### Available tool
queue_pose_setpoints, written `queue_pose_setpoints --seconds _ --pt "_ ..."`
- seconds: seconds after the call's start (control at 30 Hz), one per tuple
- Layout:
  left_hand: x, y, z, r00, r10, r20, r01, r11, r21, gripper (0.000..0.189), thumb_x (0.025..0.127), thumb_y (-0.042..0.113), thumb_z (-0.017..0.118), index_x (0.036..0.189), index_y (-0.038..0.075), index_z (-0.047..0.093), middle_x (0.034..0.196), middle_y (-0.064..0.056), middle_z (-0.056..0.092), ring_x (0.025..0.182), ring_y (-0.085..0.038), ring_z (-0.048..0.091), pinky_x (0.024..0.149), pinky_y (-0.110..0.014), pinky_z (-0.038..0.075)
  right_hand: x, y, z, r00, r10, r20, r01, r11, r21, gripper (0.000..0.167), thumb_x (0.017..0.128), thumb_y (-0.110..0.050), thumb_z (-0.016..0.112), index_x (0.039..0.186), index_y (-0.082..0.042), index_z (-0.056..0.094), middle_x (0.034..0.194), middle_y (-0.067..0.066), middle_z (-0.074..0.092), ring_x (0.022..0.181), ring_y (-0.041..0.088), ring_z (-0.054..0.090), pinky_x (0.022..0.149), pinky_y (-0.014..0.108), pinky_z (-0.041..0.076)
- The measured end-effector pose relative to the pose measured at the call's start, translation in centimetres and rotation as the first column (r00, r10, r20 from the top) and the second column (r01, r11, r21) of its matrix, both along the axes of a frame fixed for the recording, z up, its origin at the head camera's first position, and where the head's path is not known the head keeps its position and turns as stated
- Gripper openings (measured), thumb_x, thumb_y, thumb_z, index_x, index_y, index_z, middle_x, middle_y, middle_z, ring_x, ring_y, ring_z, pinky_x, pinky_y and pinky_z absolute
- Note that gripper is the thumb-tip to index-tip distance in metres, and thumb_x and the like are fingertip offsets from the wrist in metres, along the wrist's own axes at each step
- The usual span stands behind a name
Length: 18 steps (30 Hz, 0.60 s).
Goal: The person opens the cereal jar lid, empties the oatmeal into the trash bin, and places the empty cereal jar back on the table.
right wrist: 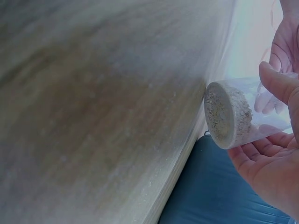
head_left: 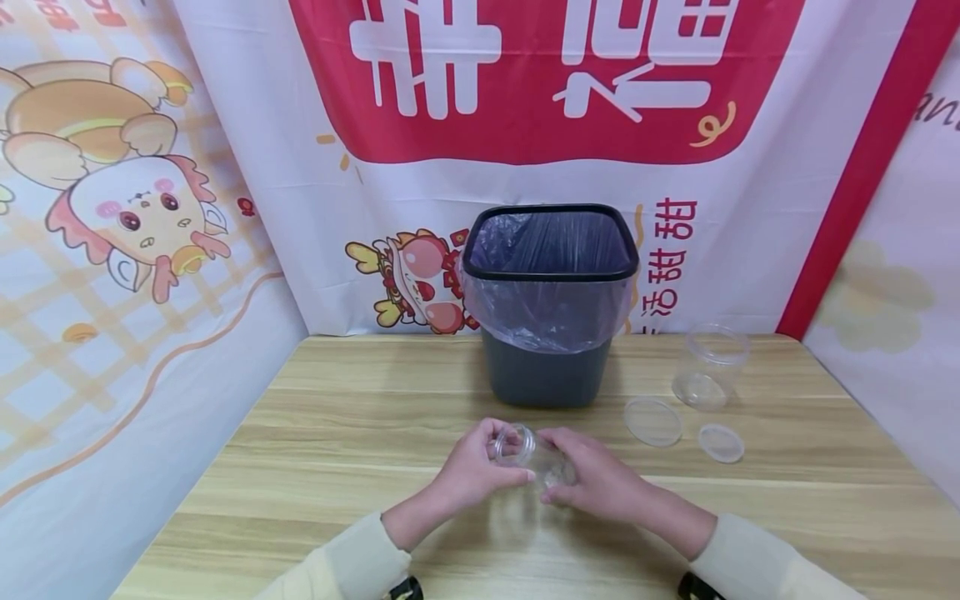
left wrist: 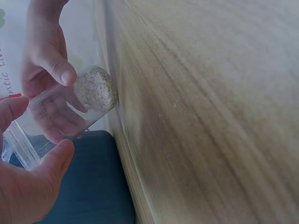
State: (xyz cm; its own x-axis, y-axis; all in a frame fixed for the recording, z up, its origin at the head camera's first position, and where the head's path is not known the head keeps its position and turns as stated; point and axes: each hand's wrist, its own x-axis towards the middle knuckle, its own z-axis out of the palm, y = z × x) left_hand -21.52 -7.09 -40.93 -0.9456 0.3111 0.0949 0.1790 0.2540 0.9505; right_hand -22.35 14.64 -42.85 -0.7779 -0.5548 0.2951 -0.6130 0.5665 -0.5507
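A clear plastic jar [head_left: 553, 468] is held tilted just above the table, its open threaded mouth turned toward the left. My left hand [head_left: 480, 467] grips it around the neck. Lower on the body, my right hand [head_left: 603, 482] holds it between thumb and fingers. Pale flakes, like oats [left wrist: 96, 89], lie gathered at the bottom of the jar in the left wrist view. Through the base in the right wrist view the same flakes [right wrist: 222, 114] show, with the right thumb and fingers on either side of the jar.
A dark bin [head_left: 547, 371] with a clear plastic liner stands behind the hands. To its right are an open clear jar [head_left: 708, 371], a larger round clear lid [head_left: 652, 422] and a smaller lid [head_left: 722, 443]. A printed cloth [head_left: 262, 208] hangs behind the wooden table [head_left: 360, 417].
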Motion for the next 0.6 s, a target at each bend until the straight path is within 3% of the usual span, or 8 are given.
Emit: queue_pose_setpoints --seconds 0.27,0.5,0.6 --pt "-0.27 0.14 -0.31 1.000 0.000 0.013 0.000 1.000 0.008 0.046 0.073 -0.002 0.080 0.110 -0.005 0.053 0.110 -0.013 0.062 0.107 -0.033 0.062 0.085 -0.033 0.053 -0.02 -0.14 -0.06 1.000 0.004 -0.019 -0.004 1.000 0.005 0.069 0.073 -0.023 0.085 0.131 -0.004 0.053 0.124 0.004 0.060 0.109 0.019 0.057 0.093 0.042 0.048" --pt "-0.13 -0.01 -0.11 1.000 -0.022 0.009 0.022 0.999 0.028 0.049 0.074 0.004 0.082 0.114 -0.003 0.053 0.112 -0.010 0.061 0.109 -0.029 0.061 0.088 -0.030 0.052 0.07 -0.26 -0.03 1.000 -0.011 -0.011 0.011 1.000 0.002 0.068 0.073 -0.023 0.084 0.130 -0.002 0.053 0.121 0.006 0.061 0.106 0.022 0.059 0.091 0.042 0.049" --pt "-0.11 -0.19 0.11 0.999 -0.034 -0.017 0.034 0.999 -0.012 0.052 0.076 0.011 0.083 0.116 -0.001 0.054 0.112 -0.009 0.061 0.109 -0.028 0.061 0.088 -0.032 0.052 0.13 -0.21 -0.05 1.000 -0.019 -0.004 0.019 1.000 -0.005 0.068 0.073 -0.023 0.084 0.129 -0.001 0.053 0.119 0.007 0.062 0.104 0.022 0.060 0.090 0.041 0.050"
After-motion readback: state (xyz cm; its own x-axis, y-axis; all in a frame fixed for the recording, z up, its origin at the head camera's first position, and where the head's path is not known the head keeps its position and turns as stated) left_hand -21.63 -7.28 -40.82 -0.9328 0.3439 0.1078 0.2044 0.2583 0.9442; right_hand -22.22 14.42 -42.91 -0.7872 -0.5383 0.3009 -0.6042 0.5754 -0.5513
